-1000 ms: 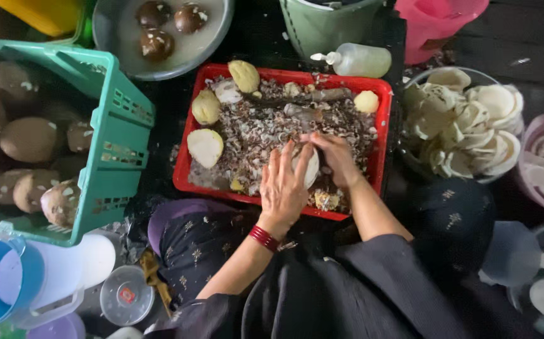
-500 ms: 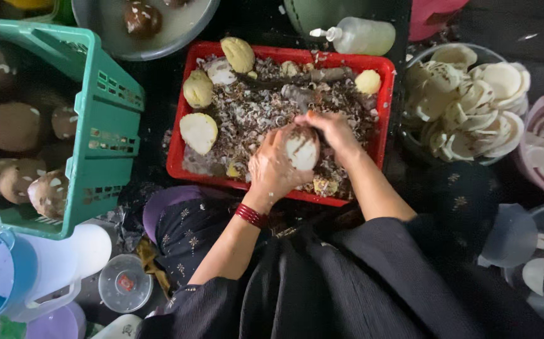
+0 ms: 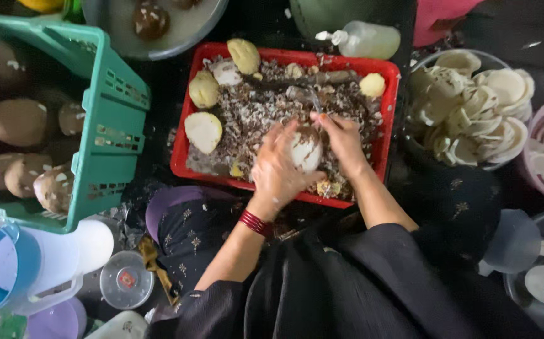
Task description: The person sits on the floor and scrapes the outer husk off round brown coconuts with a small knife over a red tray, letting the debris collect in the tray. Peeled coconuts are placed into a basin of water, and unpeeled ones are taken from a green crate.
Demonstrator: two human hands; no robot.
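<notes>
Seen from above, a person's dark sleeves fill the lower centre of the frame. Just above them, the left hand, with red bangles at the wrist, wraps around a partly peeled coconut, white flesh showing with a brown patch on top. The right hand presses against the coconut's right side, fingers curled on it. Both hands sit over a red tray filled with brown shavings and several pale peeled pieces. At left, a green crate holds brown coconuts. At right, a bowl holds white coconut slices. At the upper edge lies a plastic bottle.
</notes>
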